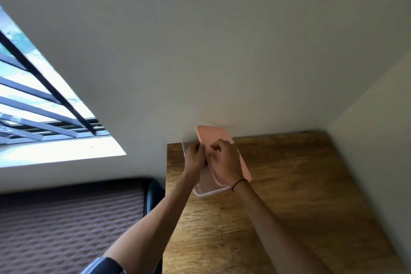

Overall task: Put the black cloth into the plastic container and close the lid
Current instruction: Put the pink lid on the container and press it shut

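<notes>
A clear plastic container (pixel 206 192) stands on the wooden table (pixel 278 196) at its far left corner, against the wall. A pink lid (pixel 214 137) sits tilted over it, its left edge raised. My left hand (pixel 194 158) pinches the container's left rim or the lid's left edge; which one is unclear. My right hand (pixel 224 162) grips the lid from above, near its middle. No black cloth is visible; both hands and the lid hide the container's inside.
A white wall rises behind the table and another one (pixel 373 140) on its right. A barred window (pixel 40 104) is at the left. A dark patterned mattress (pixel 66 224) lies left of the table, below it.
</notes>
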